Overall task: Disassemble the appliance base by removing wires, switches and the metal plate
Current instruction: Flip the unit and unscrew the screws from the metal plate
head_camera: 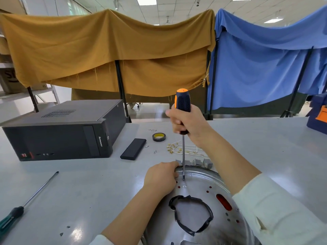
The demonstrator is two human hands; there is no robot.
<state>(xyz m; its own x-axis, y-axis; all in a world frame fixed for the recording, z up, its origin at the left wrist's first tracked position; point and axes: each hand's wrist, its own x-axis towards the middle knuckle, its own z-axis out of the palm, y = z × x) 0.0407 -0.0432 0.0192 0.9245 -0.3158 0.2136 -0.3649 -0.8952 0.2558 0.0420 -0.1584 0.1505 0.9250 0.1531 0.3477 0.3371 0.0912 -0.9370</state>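
Observation:
The round metal plate (198, 181) of the appliance base lies at the table's near edge, with a central hole edged in black tape (191, 215). My left hand (161, 177) grips the plate's far left rim. My right hand (187, 123) holds an orange-and-black screwdriver (182, 103) upright, its tip down on the plate just above a small screw (185, 186). Several grey switches (198, 162) sit in a row behind the plate. White wires with brass terminals (182, 149) lie loose beyond them.
A black computer case (62, 131) lies at the left. A flat black block (133, 149), a roll of black tape (159, 137) and loose screws (155, 152) lie mid-table. A green-handled screwdriver (26, 203) lies near left. A blue box (318, 117) stands far right.

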